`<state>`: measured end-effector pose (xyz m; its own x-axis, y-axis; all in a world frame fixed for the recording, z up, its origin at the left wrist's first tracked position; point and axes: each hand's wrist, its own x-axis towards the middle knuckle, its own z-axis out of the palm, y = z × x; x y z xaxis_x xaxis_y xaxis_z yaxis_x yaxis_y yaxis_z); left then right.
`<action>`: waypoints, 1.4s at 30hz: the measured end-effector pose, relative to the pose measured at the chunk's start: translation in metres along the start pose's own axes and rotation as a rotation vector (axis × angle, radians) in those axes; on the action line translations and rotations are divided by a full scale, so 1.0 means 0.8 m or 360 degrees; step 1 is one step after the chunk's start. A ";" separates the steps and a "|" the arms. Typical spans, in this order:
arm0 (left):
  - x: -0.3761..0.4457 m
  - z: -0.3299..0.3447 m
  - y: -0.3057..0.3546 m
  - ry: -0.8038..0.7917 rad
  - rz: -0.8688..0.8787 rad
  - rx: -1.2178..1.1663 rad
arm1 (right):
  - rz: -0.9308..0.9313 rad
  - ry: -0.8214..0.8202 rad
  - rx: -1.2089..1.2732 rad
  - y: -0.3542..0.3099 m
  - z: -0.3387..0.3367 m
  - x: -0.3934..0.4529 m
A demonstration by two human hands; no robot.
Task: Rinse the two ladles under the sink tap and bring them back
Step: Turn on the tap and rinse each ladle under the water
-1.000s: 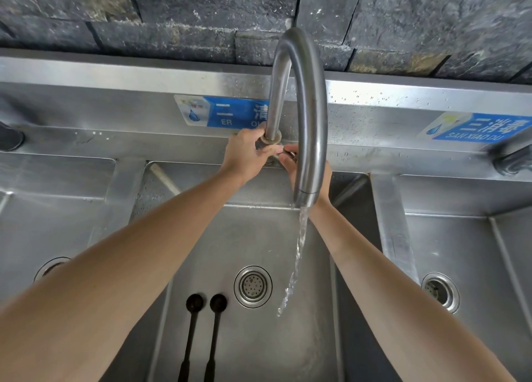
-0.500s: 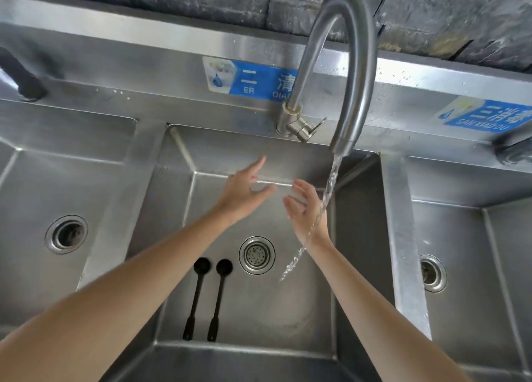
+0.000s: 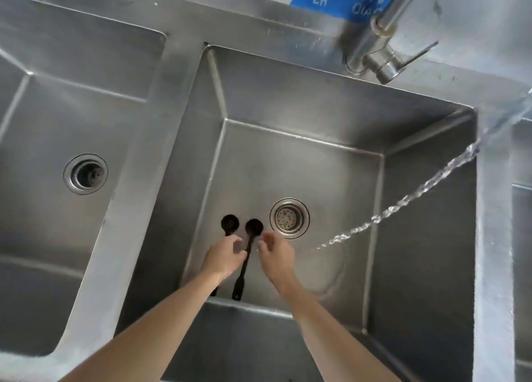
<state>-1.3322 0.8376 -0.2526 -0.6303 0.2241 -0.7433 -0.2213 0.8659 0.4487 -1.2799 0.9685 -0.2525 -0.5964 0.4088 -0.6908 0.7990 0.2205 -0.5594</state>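
Both hands had dropped from beside the tap to the ladles (image 3: 247, 255) lying side by side near the sink's (image 3: 339, 99) front edge, placed for pickup. Left hand (image 3: 223, 259) and right hand (image 3: 276, 256) hovered with fingers loosely curled, gripping nothing; water (image 3: 403, 200) ran to the right.

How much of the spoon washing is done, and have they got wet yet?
Done: water is running from the tap. In hand: the left hand and right hand are down by the two black ladles, which lie on the floor of the middle sink, left of where the stream lands. Whether either hand has a grip is unclear. Left: lift them, rinse them, carry them back.
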 end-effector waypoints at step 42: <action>-0.202 -0.040 0.087 -0.0374 0.0096 -0.0911 | 0.0346 0.0255 0.1367 -0.030 -0.176 -0.129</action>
<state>-1.2692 0.8472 -0.0852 -0.4877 0.4142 -0.7685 -0.5952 0.4862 0.6398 -1.2267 1.0458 -0.1030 -0.3699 0.4970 -0.7850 0.5220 -0.5878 -0.6181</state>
